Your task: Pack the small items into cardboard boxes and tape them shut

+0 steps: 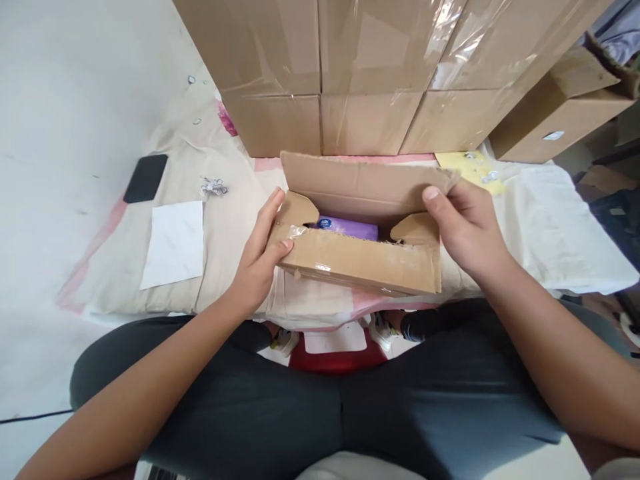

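Note:
A small cardboard box [360, 260] sits at the front edge of the cloth-covered surface, its lid flap raised at the back. Inside lies a purple packet [353, 228] with a dark blue round label, partly hidden by the front wall and side flaps. My left hand [260, 257] grips the box's left side, thumb on the front corner and fingers along the side. At the right end of the raised lid flap [355, 183], my right hand [467, 223] pinches the cardboard between thumb and fingers. The front wall's upper edge looks torn.
Taped cardboard boxes [370, 123] are stacked behind. Another carton [555, 120] stands at the right. On the cloth [235, 233] to the left lie a black phone-like slab [145, 179], a white paper sheet [173, 241] and small wire clips [214, 186]. A yellow paper [470, 170] lies behind my right hand.

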A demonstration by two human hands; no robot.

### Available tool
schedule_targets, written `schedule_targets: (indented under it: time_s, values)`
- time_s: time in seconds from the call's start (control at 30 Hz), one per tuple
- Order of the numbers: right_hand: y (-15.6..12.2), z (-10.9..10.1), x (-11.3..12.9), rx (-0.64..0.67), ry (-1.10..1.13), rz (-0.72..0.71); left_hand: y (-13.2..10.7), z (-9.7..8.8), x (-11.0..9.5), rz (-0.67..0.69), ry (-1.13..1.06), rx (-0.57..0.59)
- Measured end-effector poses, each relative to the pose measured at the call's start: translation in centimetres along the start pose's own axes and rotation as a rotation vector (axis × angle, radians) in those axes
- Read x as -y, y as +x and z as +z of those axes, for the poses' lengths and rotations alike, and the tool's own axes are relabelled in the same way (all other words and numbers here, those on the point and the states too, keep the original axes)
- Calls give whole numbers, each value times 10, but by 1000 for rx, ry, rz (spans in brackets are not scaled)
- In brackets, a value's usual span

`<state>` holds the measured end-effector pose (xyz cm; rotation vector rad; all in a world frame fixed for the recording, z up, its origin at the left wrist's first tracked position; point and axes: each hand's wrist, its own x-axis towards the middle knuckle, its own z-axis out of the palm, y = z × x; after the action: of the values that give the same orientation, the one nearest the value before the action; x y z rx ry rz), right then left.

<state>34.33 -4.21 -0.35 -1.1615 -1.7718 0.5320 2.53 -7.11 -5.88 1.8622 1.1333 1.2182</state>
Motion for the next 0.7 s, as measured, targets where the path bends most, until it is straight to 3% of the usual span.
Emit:
schedule_targets:
  time_s: [0.13,0.3,0.5,0.6,0.7]
  values:
    - [-6,-7,5,172,43,-92,0,6,4,26,-22,-44]
    - [-10,-16,1,318,76,-82,0,15,-4,110,48,-158]
    - [-13,-13,-8,334,-48,-25,12,7,-6,208,175,-74]
    - [-17,-6,-9,303,-34,-19,19,-1,-3,385,271,-69]
    - [-16,-5,-9,270,-2,8,24,-11,-3,621,375,97]
